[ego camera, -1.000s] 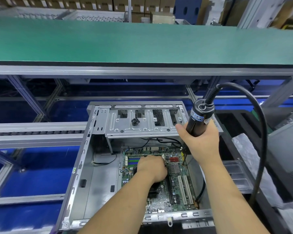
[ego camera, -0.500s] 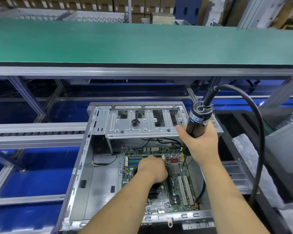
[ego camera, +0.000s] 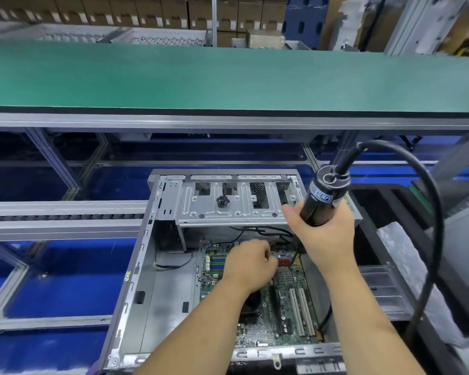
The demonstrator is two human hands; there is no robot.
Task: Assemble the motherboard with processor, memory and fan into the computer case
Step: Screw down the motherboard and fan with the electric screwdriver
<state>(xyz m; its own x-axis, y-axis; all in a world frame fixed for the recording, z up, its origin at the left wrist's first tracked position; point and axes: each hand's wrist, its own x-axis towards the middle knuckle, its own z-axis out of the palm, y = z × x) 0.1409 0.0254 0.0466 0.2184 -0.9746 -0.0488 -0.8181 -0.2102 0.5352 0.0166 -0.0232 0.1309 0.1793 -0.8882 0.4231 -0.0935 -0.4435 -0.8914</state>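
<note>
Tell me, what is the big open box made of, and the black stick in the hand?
The computer case looks like bare sheet metal: grey, dully shiny, with stamped slots and folded edges. The electric screwdriver in the right hand seems to be glossy black plastic, since light glints on its smooth round body, though it could be coated metal.

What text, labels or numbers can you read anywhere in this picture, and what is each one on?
None can be read for certain.
Blue band label on the electric screwdriver that the right hand grips: white characters, too blurred to read.
White labels on the cardboard boxes at the back: too small.
Markings on the motherboard: too small.
Small sticker on the computer case left rail: blurred.
</note>
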